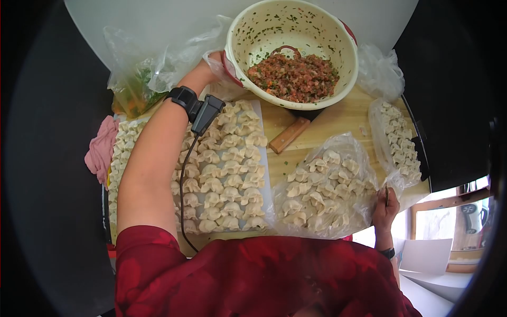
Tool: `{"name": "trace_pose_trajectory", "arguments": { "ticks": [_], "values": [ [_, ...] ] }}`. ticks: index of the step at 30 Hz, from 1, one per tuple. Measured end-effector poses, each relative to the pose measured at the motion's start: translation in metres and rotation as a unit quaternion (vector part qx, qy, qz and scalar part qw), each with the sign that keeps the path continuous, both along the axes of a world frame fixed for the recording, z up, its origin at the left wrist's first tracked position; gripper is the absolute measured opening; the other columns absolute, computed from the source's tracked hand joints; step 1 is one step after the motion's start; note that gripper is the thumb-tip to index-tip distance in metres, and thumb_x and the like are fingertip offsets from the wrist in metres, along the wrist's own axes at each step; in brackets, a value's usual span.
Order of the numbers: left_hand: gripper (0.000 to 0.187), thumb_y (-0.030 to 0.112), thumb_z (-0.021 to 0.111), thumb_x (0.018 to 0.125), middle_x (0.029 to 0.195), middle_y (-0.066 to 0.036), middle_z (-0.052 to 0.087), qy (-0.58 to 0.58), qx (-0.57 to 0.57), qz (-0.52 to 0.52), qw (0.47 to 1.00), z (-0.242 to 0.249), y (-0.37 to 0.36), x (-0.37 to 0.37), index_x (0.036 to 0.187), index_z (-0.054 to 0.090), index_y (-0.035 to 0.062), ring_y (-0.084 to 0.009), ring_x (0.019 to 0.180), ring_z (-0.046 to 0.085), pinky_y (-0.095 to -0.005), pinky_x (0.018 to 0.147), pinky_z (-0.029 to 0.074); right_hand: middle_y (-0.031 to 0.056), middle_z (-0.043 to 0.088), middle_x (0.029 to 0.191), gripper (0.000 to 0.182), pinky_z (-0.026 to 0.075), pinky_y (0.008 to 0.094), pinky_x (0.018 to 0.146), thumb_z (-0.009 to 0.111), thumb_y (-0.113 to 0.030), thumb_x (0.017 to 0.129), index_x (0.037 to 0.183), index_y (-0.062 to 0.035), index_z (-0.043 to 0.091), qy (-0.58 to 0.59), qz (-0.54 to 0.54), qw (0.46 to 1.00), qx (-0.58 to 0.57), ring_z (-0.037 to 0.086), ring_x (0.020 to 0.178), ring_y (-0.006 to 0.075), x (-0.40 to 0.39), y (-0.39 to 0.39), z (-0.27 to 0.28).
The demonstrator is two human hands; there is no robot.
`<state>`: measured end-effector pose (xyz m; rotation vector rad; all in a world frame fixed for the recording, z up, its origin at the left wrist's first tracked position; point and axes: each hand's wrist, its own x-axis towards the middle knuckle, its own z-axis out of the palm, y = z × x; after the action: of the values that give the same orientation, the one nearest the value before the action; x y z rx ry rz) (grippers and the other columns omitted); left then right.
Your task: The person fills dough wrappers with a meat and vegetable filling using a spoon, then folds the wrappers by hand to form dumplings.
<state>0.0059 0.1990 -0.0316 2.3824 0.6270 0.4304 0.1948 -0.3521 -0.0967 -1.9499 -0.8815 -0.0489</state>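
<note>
My left hand (215, 64) reaches to the left side of a cream bowl (347, 79) with red handles, among crumpled clear plastic; its fingers are hidden. Meat filling with green flecks (296, 76) lies in the bowl. At the right, my right hand (386, 208) is closed on the gathered edge of a clear plastic bag (364, 158). Inside that bag is a pile of dumplings (319, 190). Rows of dumplings (229, 169) lie on a white board (265, 174) under and beside my left forearm.
A wooden handle (289, 135) sticks out below the bowl on the wooden board (338, 122). Another bag of dumplings (398, 137) lies at the far right. A bag with greens (137, 90) and a pink cloth (102, 145) are at the left. A cable (182, 201) hangs from my left wrist.
</note>
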Motion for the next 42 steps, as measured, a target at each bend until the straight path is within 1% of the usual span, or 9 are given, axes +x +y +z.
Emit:
{"name": "trace_pose_trajectory", "arguments": {
  "ticks": [3, 8, 15, 17, 25, 28, 30, 37, 42],
  "values": [
    [0.055, 0.03, 0.083, 0.064, 0.103, -0.011, 0.068, -0.035, 0.041, -0.11, 0.992, 0.0, -0.005, -0.002, 0.109, 0.064, 0.0034, -0.0188, 0.085, 0.061, -0.0329, 0.08, 0.051, 0.001, 0.049, 0.066, 0.012, 0.038, 0.0228, 0.059, 0.051, -0.003, 0.091, 0.08, -0.0018, 0.053, 0.002, -0.005, 1.0, -0.001, 0.043, 0.063, 0.0079, -0.001, 0.001, 0.001],
    [0.063, 0.023, 0.083, 0.066, 0.116, -0.011, 0.064, 0.01, 0.086, 0.085, 0.993, 0.006, -0.033, -0.008, 0.12, 0.057, 0.0038, -0.018, 0.102, 0.06, -0.0324, 0.089, 0.048, 0.0012, 0.049, 0.065, 0.011, 0.038, 0.0234, 0.057, 0.052, -0.004, 0.091, 0.08, -0.0017, 0.054, -0.011, -0.008, 1.0, -0.002, 0.043, 0.062, 0.0084, 0.0, 0.0, -0.001],
    [0.067, 0.041, 0.08, 0.067, 0.107, -0.017, 0.066, -0.002, 0.103, 0.106, 0.989, 0.019, -0.035, -0.018, 0.116, 0.06, 0.0008, -0.0298, 0.1, 0.063, -0.039, 0.086, 0.05, 0.0009, 0.047, 0.062, 0.012, 0.037, 0.0239, 0.056, 0.052, -0.004, 0.091, 0.08, -0.0019, 0.054, -0.027, -0.009, 0.999, -0.018, 0.041, 0.06, 0.0085, -0.001, 0.0, 0.001],
    [0.051, 0.033, 0.078, 0.072, 0.098, -0.007, 0.066, 0.097, -0.186, 0.109, 0.972, 0.044, -0.047, -0.015, 0.113, 0.063, 0.0062, -0.0177, 0.085, 0.061, -0.0368, 0.072, 0.051, 0.0003, 0.046, 0.062, 0.013, 0.037, 0.0235, 0.056, 0.052, -0.004, 0.092, 0.08, -0.0019, 0.054, -0.017, -0.011, 1.0, -0.003, 0.04, 0.06, 0.0078, -0.001, 0.001, -0.001],
    [0.041, 0.024, 0.075, 0.076, 0.098, -0.003, 0.066, 0.048, -0.338, 0.086, 0.936, 0.012, 0.026, -0.031, 0.113, 0.064, 0.0114, -0.0153, 0.082, 0.061, -0.0336, 0.065, 0.05, -0.0006, 0.048, 0.064, 0.013, 0.037, 0.0228, 0.057, 0.052, -0.004, 0.092, 0.079, -0.0017, 0.053, -0.006, -0.012, 1.0, -0.002, 0.041, 0.061, 0.0074, 0.0, 0.0, -0.001],
    [0.033, 0.026, 0.074, 0.076, 0.081, -0.001, 0.06, 0.012, -0.353, 0.131, 0.926, 0.013, 0.021, -0.035, 0.1, 0.065, 0.0064, -0.0159, 0.062, 0.054, -0.0304, 0.051, 0.047, 0.0003, 0.048, 0.064, 0.012, 0.037, 0.0231, 0.057, 0.052, -0.004, 0.091, 0.079, -0.0017, 0.053, -0.014, -0.014, 1.0, -0.002, 0.042, 0.061, 0.0075, -0.002, 0.002, 0.001],
    [0.031, 0.024, 0.073, 0.078, 0.084, -0.003, 0.063, 0.028, -0.198, 0.192, 0.961, 0.04, -0.015, -0.043, 0.102, 0.065, 0.0063, -0.0161, 0.066, 0.057, -0.0295, 0.055, 0.047, 0.0007, 0.048, 0.064, 0.012, 0.038, 0.0232, 0.057, 0.052, -0.003, 0.091, 0.079, -0.0016, 0.053, -0.02, -0.016, 1.0, -0.006, 0.042, 0.061, 0.0077, -0.002, 0.001, 0.002],
    [0.05, 0.029, 0.071, 0.081, 0.109, -0.004, 0.063, 0.029, -0.133, 0.17, 0.976, 0.078, -0.046, -0.079, 0.126, 0.056, 0.0101, -0.0128, 0.095, 0.06, -0.0303, 0.076, 0.049, 0.0017, 0.051, 0.067, 0.011, 0.039, 0.0234, 0.06, 0.051, -0.003, 0.091, 0.081, -0.0011, 0.054, -0.001, -0.015, 1.0, 0.003, 0.045, 0.064, 0.0086, 0.0, -0.002, 0.0],
    [0.045, 0.026, 0.067, 0.087, 0.116, -0.004, 0.061, -0.154, -0.382, 0.148, 0.899, 0.086, -0.066, -0.135, 0.126, 0.055, 0.0054, -0.0177, 0.105, 0.058, -0.033, 0.087, 0.048, 0.0029, 0.053, 0.068, 0.011, 0.04, 0.0238, 0.061, 0.051, -0.005, 0.092, 0.082, -0.0012, 0.055, 0.01, -0.015, 1.0, 0.015, 0.046, 0.065, 0.0089, -0.002, -0.003, 0.002]
  ]
}}
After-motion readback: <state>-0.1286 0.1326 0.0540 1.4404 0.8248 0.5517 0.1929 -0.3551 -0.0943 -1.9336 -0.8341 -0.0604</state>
